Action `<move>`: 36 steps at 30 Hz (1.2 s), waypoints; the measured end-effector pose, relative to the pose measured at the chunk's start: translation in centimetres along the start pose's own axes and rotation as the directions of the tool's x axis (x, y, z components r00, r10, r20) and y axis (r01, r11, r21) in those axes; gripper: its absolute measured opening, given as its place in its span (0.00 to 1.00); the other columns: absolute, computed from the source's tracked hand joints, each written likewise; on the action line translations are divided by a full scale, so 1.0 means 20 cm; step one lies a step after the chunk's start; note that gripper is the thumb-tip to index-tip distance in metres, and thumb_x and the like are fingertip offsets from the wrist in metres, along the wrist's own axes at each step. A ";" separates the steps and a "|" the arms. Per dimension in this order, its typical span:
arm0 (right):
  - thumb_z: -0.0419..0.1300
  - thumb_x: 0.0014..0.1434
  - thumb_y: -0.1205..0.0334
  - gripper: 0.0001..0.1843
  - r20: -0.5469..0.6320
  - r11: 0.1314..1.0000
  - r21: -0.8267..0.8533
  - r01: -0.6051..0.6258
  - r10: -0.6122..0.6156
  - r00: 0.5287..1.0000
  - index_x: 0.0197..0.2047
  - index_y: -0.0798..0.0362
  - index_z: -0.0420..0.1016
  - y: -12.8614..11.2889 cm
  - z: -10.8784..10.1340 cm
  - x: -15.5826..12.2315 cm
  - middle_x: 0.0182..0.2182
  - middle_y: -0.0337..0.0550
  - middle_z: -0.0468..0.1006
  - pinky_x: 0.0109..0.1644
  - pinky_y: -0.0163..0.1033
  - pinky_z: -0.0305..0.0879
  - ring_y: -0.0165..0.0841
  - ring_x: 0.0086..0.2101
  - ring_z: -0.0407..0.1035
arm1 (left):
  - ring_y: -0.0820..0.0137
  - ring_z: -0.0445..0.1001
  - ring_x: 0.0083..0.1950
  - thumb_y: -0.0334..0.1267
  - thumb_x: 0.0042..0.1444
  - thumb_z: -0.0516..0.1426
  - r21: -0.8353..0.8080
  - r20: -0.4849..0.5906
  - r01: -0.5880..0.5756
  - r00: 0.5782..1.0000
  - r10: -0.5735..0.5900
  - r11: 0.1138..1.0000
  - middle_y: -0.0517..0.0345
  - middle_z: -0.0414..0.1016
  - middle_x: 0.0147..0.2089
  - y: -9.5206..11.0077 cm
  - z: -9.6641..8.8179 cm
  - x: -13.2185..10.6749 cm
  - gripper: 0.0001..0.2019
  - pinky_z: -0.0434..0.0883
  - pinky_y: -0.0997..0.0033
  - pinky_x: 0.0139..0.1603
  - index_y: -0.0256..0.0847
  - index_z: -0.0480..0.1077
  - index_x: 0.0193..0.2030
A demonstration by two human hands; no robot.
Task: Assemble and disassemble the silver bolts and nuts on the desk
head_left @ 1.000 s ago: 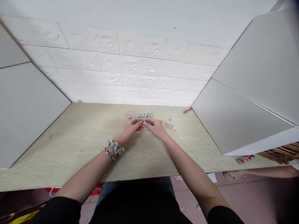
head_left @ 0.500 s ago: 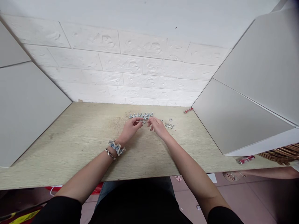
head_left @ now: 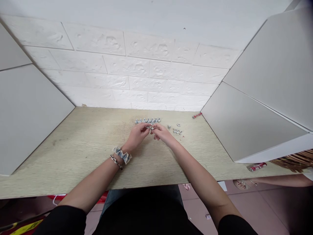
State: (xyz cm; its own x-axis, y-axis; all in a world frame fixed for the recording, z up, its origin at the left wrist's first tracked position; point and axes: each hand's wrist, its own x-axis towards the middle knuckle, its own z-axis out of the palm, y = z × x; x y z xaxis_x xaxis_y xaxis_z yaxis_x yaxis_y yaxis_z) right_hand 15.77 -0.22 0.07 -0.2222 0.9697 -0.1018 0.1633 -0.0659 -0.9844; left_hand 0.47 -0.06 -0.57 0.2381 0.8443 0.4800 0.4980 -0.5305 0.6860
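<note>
My left hand (head_left: 137, 134) and my right hand (head_left: 161, 133) meet above the wooden table (head_left: 85, 147), fingertips pinched together on a small metal bolt (head_left: 150, 128). Just behind the hands runs a row of several assembled metal bolts (head_left: 147, 121). To the right of my right hand lie a few loose bolts (head_left: 177, 132), a nut (head_left: 169, 126) and a washer (head_left: 178, 125). My left wrist wears a blue scrunchie (head_left: 121, 154) and a chain bracelet.
White partition panels stand on the left (head_left: 29, 111) and right (head_left: 254, 120); a white brick-pattern wall is behind. A red pen (head_left: 196, 115) lies at the back right. A red-white tube (head_left: 256, 167) and a wicker basket (head_left: 294, 160) sit at the right edge.
Half a second ago the hands were slightly apart, the right one nearer the row of bolts; now the fingertips have come together again on the small bolt.
</note>
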 end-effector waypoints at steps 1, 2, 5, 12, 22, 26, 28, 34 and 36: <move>0.54 0.48 0.64 0.10 -0.015 1.000 0.017 0.002 -0.002 1.000 0.37 0.50 0.64 0.00 0.00 0.00 0.27 0.34 0.72 0.20 0.29 0.54 0.23 0.18 0.62 | 0.73 0.69 0.31 0.33 0.53 0.52 -0.002 0.002 -0.003 1.000 0.003 1.000 0.57 0.74 0.35 0.00 0.00 0.00 0.11 0.68 0.73 0.34 0.39 0.72 0.41; 0.53 0.47 0.64 0.12 -0.031 0.999 0.038 0.001 0.001 1.000 0.39 0.49 0.63 0.00 -0.01 0.00 0.28 0.33 0.72 0.20 0.29 0.54 0.23 0.19 0.63 | 0.74 0.69 0.30 0.32 0.53 0.52 -0.004 0.004 -0.009 1.000 0.009 1.000 0.57 0.73 0.35 0.00 0.00 0.00 0.11 0.68 0.74 0.33 0.39 0.72 0.41; 0.50 0.54 0.57 0.09 -0.050 0.996 0.074 -0.040 0.044 0.998 0.36 0.51 0.64 0.01 -0.02 0.01 0.27 0.36 0.72 0.19 0.30 0.53 0.24 0.18 0.63 | 0.73 0.69 0.31 0.32 0.53 0.52 0.006 -0.002 -0.037 0.999 0.037 0.999 0.56 0.73 0.35 0.01 0.00 -0.01 0.10 0.68 0.74 0.32 0.38 0.72 0.41; 0.41 0.59 0.40 0.31 0.091 0.993 -0.003 -0.119 0.119 0.989 0.19 0.56 0.64 0.02 0.00 0.01 0.16 0.43 0.69 0.19 0.32 0.52 0.25 0.16 0.61 | 0.73 0.71 0.36 0.32 0.54 0.52 0.025 -0.018 -0.116 0.993 0.117 0.993 0.55 0.73 0.39 0.02 0.01 -0.02 0.09 0.69 0.74 0.36 0.38 0.71 0.41; 0.56 0.43 0.67 0.18 0.038 0.973 0.213 -0.085 0.079 0.996 0.40 0.48 0.59 0.01 0.00 0.00 0.29 0.32 0.72 0.19 0.30 0.54 0.24 0.18 0.64 | 0.73 0.72 0.34 0.34 0.55 0.53 0.024 -0.049 -0.049 0.998 0.050 0.999 0.56 0.73 0.37 0.02 0.00 -0.01 0.08 0.71 0.73 0.36 0.38 0.71 0.40; 0.52 0.51 0.57 0.10 0.066 0.947 0.256 -0.194 0.183 0.981 0.37 0.50 0.61 -0.01 -0.01 0.00 0.26 0.36 0.72 0.18 0.31 0.50 0.25 0.17 0.63 | 0.74 0.72 0.35 0.33 0.55 0.53 0.022 -0.063 -0.103 0.993 0.104 0.994 0.55 0.73 0.37 0.01 0.01 -0.01 0.08 0.71 0.74 0.37 0.38 0.71 0.40; 0.45 0.56 0.46 0.19 0.116 0.946 0.213 -0.244 0.223 0.968 0.30 0.53 0.63 -0.01 -0.01 0.01 0.22 0.39 0.71 0.18 0.31 0.49 0.25 0.16 0.62 | 0.73 0.72 0.37 0.32 0.56 0.52 0.032 -0.068 -0.146 0.987 0.148 0.989 0.54 0.73 0.39 0.01 0.01 -0.02 0.09 0.71 0.74 0.37 0.38 0.71 0.41; 0.45 0.53 0.34 0.31 0.118 0.970 0.170 -0.176 0.157 0.981 0.19 0.54 0.61 0.05 0.01 0.01 0.15 0.40 0.66 0.20 0.33 0.50 0.26 0.16 0.60 | 0.72 0.72 0.42 0.32 0.57 0.52 0.061 -0.055 -0.272 0.960 0.275 0.960 0.53 0.73 0.42 0.01 0.02 -0.03 0.09 0.71 0.72 0.43 0.38 0.70 0.42; 0.49 0.52 0.35 0.28 0.129 0.963 0.209 -0.170 0.145 0.981 0.21 0.54 0.62 0.05 0.01 0.01 0.16 0.39 0.66 0.21 0.33 0.50 0.26 0.17 0.60 | 0.72 0.72 0.42 0.32 0.57 0.52 0.065 -0.058 -0.263 0.962 0.266 0.963 0.53 0.73 0.41 0.00 0.02 -0.03 0.09 0.71 0.72 0.43 0.38 0.70 0.43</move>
State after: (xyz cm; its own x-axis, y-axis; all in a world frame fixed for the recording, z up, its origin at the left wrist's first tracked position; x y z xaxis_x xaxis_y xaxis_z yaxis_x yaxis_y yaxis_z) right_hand 15.71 -0.10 -1.04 -0.3188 0.9113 -0.2607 -0.0064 -0.2771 -0.9608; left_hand 0.70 -0.58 -1.01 0.3133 0.6667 0.6763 0.4715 -0.7274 0.4986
